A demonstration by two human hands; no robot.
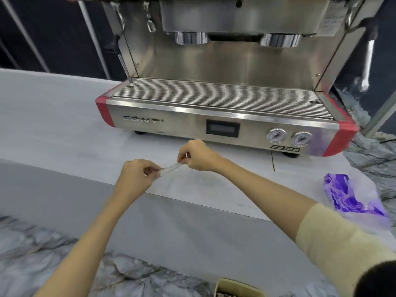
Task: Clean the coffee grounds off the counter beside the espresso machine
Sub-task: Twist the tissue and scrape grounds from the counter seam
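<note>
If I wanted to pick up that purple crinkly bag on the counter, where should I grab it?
Probably pinch the purple bag at its bunched-up top end, nearest the espresso machine, coming straight down from above. It lies flat and crumpled on the counter, so the raised folds there give your grip something to catch; the flat, see-through lower end would likely slip.

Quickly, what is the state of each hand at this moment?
Left hand: fingers pinch one end of a thin clear strip.
Right hand: fingers pinch the strip's other end.
</note>
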